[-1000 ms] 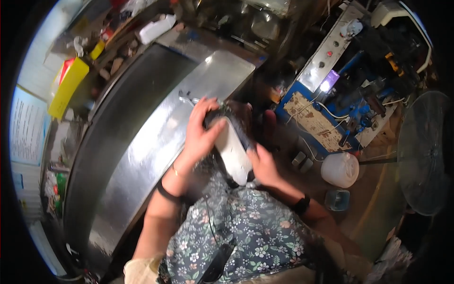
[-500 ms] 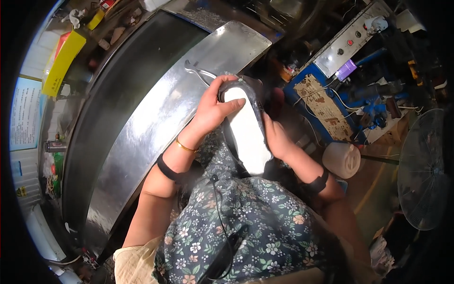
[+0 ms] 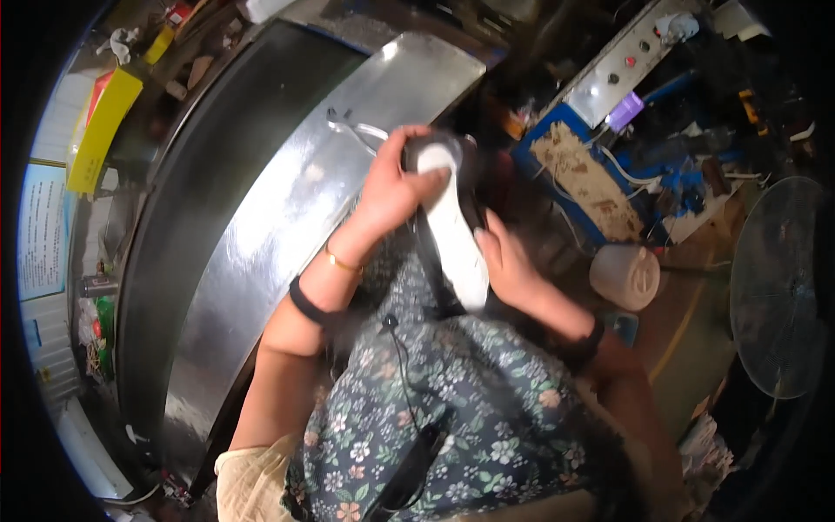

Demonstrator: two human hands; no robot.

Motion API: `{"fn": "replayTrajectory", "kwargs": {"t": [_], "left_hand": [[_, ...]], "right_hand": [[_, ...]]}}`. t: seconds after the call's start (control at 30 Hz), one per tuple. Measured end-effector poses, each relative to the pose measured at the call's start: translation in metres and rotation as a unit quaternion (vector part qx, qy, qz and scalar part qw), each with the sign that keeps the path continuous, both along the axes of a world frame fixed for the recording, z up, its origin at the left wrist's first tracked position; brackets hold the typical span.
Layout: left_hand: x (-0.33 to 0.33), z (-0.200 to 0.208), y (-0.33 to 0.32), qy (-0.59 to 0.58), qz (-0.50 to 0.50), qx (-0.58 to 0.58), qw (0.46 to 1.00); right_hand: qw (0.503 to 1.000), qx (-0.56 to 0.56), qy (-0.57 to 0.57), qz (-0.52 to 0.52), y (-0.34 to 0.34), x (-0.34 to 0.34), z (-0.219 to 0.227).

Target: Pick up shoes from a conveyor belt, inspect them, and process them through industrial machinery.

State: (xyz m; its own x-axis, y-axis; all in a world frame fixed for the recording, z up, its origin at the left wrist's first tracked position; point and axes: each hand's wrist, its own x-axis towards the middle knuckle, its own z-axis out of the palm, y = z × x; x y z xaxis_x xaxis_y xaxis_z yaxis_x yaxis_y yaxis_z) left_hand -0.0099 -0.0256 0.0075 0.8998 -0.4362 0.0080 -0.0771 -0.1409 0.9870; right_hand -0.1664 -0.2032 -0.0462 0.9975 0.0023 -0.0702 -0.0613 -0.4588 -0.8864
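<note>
Head view: my left hand is clamped over the toe of a white-soled shoe, and my right hand cups its side, above the steel bench. With the shoe off the bench, a loosened grip could drop it into my lap.

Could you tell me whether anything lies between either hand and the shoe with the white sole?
Nothing visible does: the left hand grips the toe end of the shoe, and the right hand presses against its side.
</note>
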Motion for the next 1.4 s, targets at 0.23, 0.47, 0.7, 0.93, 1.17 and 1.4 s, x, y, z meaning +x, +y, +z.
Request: {"fn": "replayTrajectory", "kwargs": {"t": [0.23, 0.47, 0.7, 0.93, 1.17, 1.4], "left_hand": [[-0.028, -0.009, 0.015, 0.037, 0.153, -0.079, 0.984], [-0.022, 0.008, 0.053, -0.012, 0.023, 0.27, 0.962], [-0.102, -0.025, 0.058, -0.031, 0.115, 0.158, 0.98], [-0.031, -0.04, 0.045, 0.086, 0.076, -0.197, 0.974], [-0.008, 0.013, 0.02, 0.173, 0.007, -0.186, 0.967], [-0.016, -0.002, 0.027, 0.253, -0.086, -0.325, 0.907]], "right_hand": [[0.991, 0.119, 0.012, -0.065, 0.042, 0.048, 0.021], [0.992, -0.017, -0.119, -0.024, 0.083, 0.028, 0.036], [0.993, 0.013, -0.116, -0.007, 0.08, 0.013, 0.026], [0.983, -0.011, -0.164, 0.08, 0.037, 0.027, 0.019], [0.943, 0.332, 0.025, -0.021, 0.029, 0.108, 0.073], [0.962, 0.218, -0.108, 0.125, 0.022, 0.116, 0.069]]}}
